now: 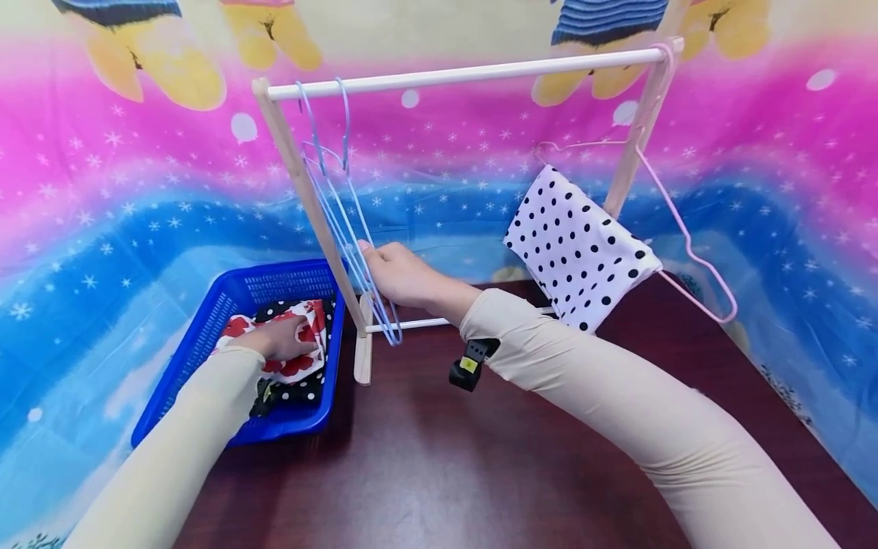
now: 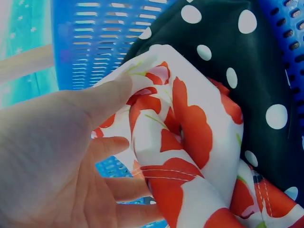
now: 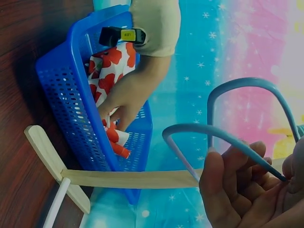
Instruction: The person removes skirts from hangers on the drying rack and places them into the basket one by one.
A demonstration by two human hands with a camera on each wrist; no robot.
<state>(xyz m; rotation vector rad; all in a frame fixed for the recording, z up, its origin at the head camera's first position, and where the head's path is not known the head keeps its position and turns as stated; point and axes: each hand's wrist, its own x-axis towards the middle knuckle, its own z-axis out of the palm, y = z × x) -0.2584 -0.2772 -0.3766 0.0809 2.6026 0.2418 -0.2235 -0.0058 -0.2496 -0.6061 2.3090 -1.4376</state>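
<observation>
My left hand (image 1: 283, 338) reaches into a blue plastic basket (image 1: 332, 381). Its thumb and fingers pinch a white cloth with red flowers (image 2: 192, 128), bunched and folded. Under that cloth lies a black one with white dots (image 2: 266, 66). At the rack's left end, two blue hangers (image 1: 346, 130) hang from the rail. My right hand (image 1: 411, 278) grips a blue hanger near its lower part. In the right wrist view, the fingers curl around the wire of that hanger (image 3: 192, 127); part of the grip is cut off at the frame edge.
A wooden rack with a white rail (image 1: 466, 74) stands on the dark red table (image 1: 439, 450). From its right end hangs a pink hanger (image 1: 686, 229) bearing a white cloth with black dots (image 1: 576, 244). A patterned backdrop (image 1: 68, 229) surrounds the table.
</observation>
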